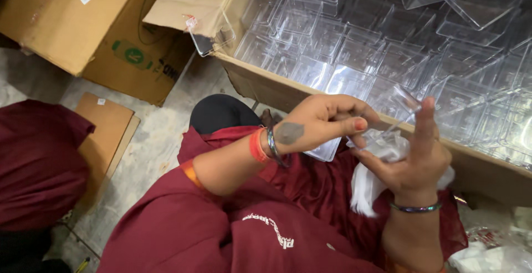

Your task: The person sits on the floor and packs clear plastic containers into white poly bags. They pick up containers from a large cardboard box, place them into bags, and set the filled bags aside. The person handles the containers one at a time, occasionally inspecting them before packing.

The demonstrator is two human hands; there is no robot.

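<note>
The clear plastic box sits between your hands, just above your lap and against the near wall of the big cardboard carton; it looks light, stiff and slippery, thin enough to crack, so I'd hold it by its rims and corners rather than squeeze the flat walls. Your left hand has its fingers closed on the box's near edge; your right hand cups a soft white cloth under it, fingers spread with one raised; more clear boxes fill the carton beyond.
</note>
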